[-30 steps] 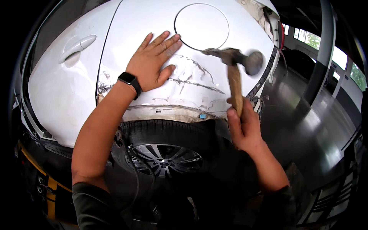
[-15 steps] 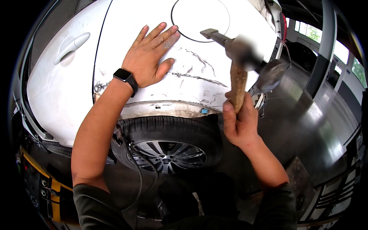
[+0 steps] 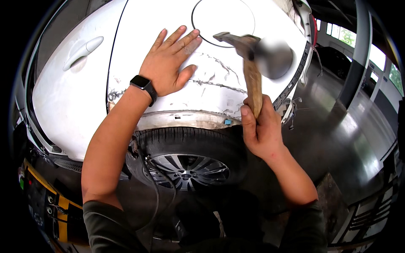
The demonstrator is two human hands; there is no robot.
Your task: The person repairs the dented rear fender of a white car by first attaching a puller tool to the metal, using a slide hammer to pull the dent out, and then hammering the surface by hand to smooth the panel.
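In the head view, the person's left grip (image 3: 168, 63) rests released, palm down, on the scuffed white panel (image 3: 204, 95); right of it, the right grip (image 3: 263, 126) clasps a wooden-handled hammer (image 3: 253, 80), its partly blurred head over the panel, near the round flap (image 3: 223, 19).

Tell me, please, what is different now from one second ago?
The right hand and the hammer have shifted slightly up and left; the hammer's narrow end, first near the round flap's lower edge, now shows in front of it. Nothing was taken or released. The left hand still lies spread on the white panel.
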